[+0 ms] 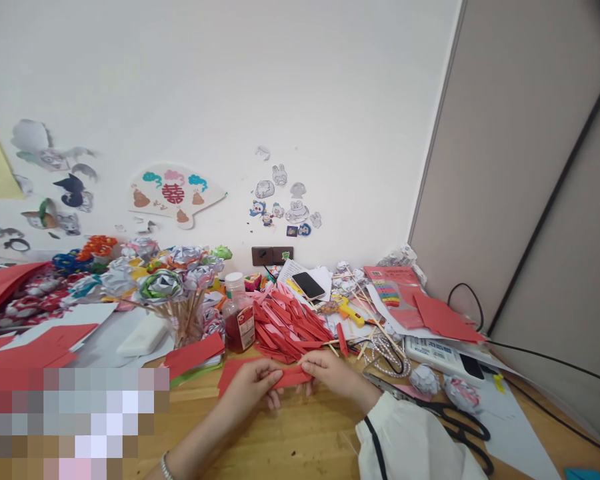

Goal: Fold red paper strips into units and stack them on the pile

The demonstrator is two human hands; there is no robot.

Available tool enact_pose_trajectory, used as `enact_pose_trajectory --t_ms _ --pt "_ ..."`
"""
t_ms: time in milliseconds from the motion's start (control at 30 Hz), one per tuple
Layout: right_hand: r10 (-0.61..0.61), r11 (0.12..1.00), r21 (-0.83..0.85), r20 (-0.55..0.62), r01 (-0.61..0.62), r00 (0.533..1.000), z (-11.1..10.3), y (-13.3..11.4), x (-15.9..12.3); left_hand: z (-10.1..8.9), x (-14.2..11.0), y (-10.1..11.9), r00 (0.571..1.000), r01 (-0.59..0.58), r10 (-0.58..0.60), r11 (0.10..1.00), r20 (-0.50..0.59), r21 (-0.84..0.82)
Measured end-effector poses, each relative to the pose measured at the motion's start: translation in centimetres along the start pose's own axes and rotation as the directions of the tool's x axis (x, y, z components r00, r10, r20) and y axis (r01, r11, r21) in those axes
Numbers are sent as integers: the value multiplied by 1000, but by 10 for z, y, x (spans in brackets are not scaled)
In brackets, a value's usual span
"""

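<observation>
Between my two hands a strip of red paper (294, 376) is stretched low over the wooden table. My left hand (257, 383) pinches its left end, thumb on top. At the other end my right hand (330, 373) grips the strip between thumb and fingers. Just behind the hands lies a heap of folded red paper strips (290, 323). Flat red paper (233, 371) shows on the table beside my left hand. Scissors with black handles (460, 417) lie to the right, near my right sleeve.
Left of the heap stand a bottle of red liquid (239, 320) and a holder of paper flowers (183, 320) on sticks. A phone (308, 285), a yellow glue gun (349, 311), a beaded string (387, 357) and crumpled paper balls (424, 379) lie to the right. Red sheets (445, 317) sit by the wall.
</observation>
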State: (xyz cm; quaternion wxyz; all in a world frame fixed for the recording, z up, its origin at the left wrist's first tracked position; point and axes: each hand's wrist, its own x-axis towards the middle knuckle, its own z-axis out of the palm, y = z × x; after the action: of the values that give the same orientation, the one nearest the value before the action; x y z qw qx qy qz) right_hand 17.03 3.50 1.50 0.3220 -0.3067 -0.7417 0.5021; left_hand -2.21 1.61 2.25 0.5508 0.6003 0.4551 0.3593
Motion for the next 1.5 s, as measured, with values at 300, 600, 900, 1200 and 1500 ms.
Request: enact_pose_trajectory --t_ms 300,600,900,1200,1500 --pt "54 997 46 5 -54 999 8 7 3 6 -3 0 998 -34 39 994 -52 103" --pt "8 975 223 -29 -2 1000 14 6 7 3 -2 4 1000 -6 9 992 17 -125" --pt "20 981 196 -58 -8 998 10 4 5 -1 2 -2 999 29 -34 984 -24 -178" --pt "24 987 162 -99 -7 995 12 13 10 5 -2 3 998 -36 29 994 -62 -104" --pt "-53 986 -168 -182 21 982 16 8 7 2 0 0 992 61 -62 998 -111 -14"
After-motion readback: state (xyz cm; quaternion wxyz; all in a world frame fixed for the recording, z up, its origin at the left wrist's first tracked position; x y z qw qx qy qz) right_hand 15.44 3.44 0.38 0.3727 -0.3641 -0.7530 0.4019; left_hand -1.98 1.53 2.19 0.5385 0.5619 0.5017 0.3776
